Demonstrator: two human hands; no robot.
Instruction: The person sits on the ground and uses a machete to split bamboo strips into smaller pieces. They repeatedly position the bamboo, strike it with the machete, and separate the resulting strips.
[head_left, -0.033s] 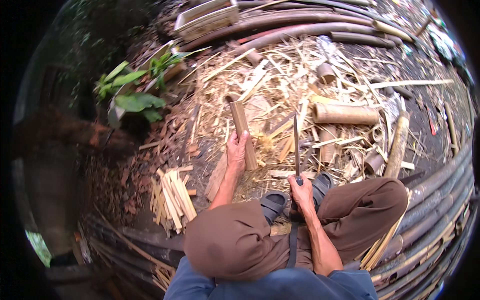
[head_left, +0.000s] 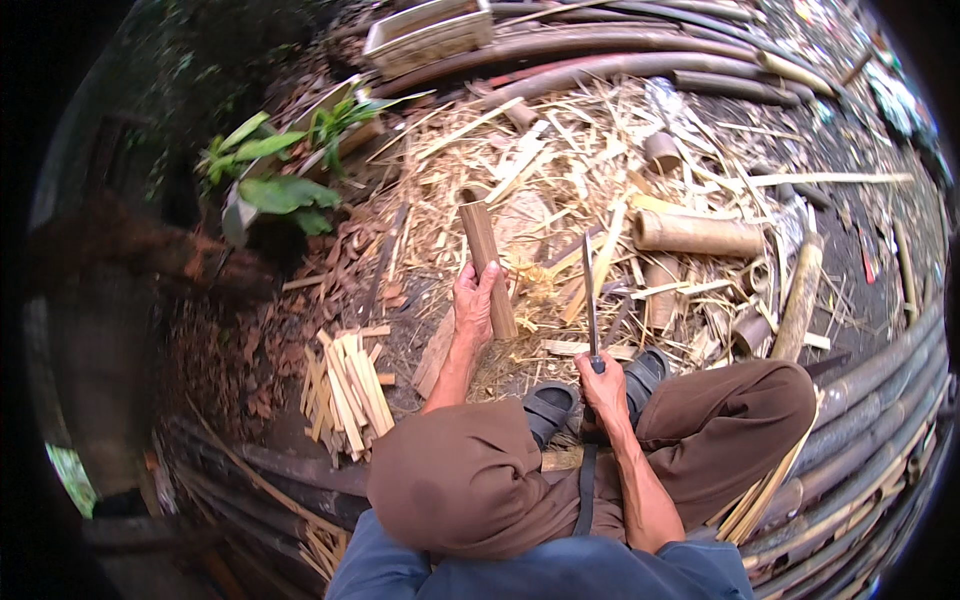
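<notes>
My left hand [head_left: 473, 303] is closed round a broad brown piece of split bamboo [head_left: 484, 255], its thumb lying across the face. The piece stands tilted, its upper end leaning away to the left. In my right hand [head_left: 604, 388] is the dark handle of a long knife [head_left: 590, 300], the narrow blade pointing up and away from me. A gap separates blade and bamboo. Left of my knee lies a pile of pale split sticks [head_left: 345, 390]. A flat wooden piece [head_left: 433, 355] rests on the ground beside my left forearm.
Shavings and strips [head_left: 560, 150] litter the ground ahead. A thick bamboo section [head_left: 697, 234] lies right of the blade, near an upright-leaning pole [head_left: 800, 295]. Long bamboo poles [head_left: 870, 400] are stacked at my right. Further off are a pale crate [head_left: 430, 38] and a leafy plant [head_left: 280, 195].
The surroundings have shifted slightly right and down in the picture. The knife's tip leans a little more to the left. Both hands keep their hold.
</notes>
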